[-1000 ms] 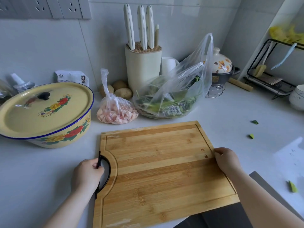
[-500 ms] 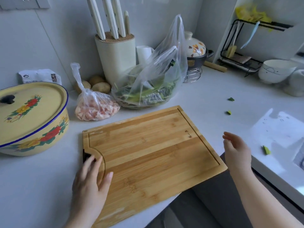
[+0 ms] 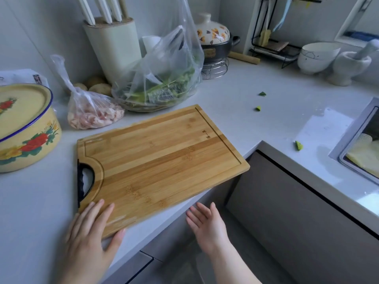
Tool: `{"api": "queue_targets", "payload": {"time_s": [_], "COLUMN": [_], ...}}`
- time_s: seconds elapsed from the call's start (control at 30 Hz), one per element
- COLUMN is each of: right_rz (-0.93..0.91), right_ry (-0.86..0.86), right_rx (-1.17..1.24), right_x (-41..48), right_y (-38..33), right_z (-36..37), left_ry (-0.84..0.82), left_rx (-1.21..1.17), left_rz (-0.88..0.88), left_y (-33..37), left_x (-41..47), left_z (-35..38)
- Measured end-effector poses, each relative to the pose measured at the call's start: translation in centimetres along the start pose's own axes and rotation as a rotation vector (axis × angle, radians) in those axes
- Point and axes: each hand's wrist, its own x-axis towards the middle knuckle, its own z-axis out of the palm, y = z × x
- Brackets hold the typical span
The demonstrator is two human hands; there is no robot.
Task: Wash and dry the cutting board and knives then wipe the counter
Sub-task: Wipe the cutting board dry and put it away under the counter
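Fingers of our left hand (image 3: 90,232) lie straight and flat on the near left corner of the cutting board (image 3: 160,160), with the thumb along its near edge; they grip nothing. Just beyond these fingertips is the board's black handle (image 3: 82,181). The board rests flat on the white counter (image 3: 266,124), turned askew, its right corner jutting past the counter's edge. Our right hand (image 3: 207,224) is open in front of the counter, palm showing, fingers straight and spread, their tips close under the counter's edge below the board; we cannot tell whether they touch anything. Far beyond our left fingertips the knives (image 3: 103,9) stand handles-up in a pale block (image 3: 114,46) by the wall. Between block and board lie a bag of meat (image 3: 92,113) and a bag of greens (image 3: 164,78). Left of our left fingers stands a yellow flowered pot (image 3: 24,128). Right of our right fingers, green scraps (image 3: 298,145) lie on the counter near the sink (image 3: 348,143)
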Motion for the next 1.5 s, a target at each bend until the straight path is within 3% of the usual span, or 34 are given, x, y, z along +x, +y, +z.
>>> {"api": "queue_targets", "payload": {"time_s": [0.13,0.3,0.5,0.7,0.87,0.97,1.13,1.23,1.37,1.5], "right_rz": [0.051,0.105,0.098,-0.005,-0.093,-0.190,-0.413,-0.593,-1.109,-1.223], "right_ry": [-0.080,-0.143,-0.200,-0.178,-0.090,0.074,0.318,0.481,0.732,0.801], "right_rx": [0.124,0.213,0.181,-0.046,-0.450,-0.768,-1.060,-1.361,-1.874,-2.129], "right_x": [0.6,1.2,0.3,-1.3,-3.4,-5.2,-8.0,-8.9,-8.6,-7.9], "right_y": [1.0,2.7,3.9,3.4,1.4,-0.3,-3.7,-5.2,-7.1,-9.6], "right_z": [2.0,2.2,1.6,-0.1,-4.1,-6.5,-10.6,-12.9,-17.2,-20.8], "left_ry": [0.139,0.125,0.098,0.077,0.111,0.120,-0.010,-0.054,-0.134,-0.145], "left_rx": [0.049,0.099,0.125,0.129,0.111,0.072,0.167,0.159,0.231,0.250], "left_rz": [0.024,0.048,0.036,0.017,0.049,0.122,0.227,0.138,0.119,0.103], "left_y": [0.0,-0.6,-1.0,-1.0,-0.5,1.1,5.8,7.6,8.3,8.6], "left_x": [0.2,0.4,0.1,0.0,-0.2,0.0,1.7,2.5,2.1,1.8], "left_z": [1.2,1.2,1.1,1.0,0.7,0.2,2.1,3.0,3.1,3.5]}}
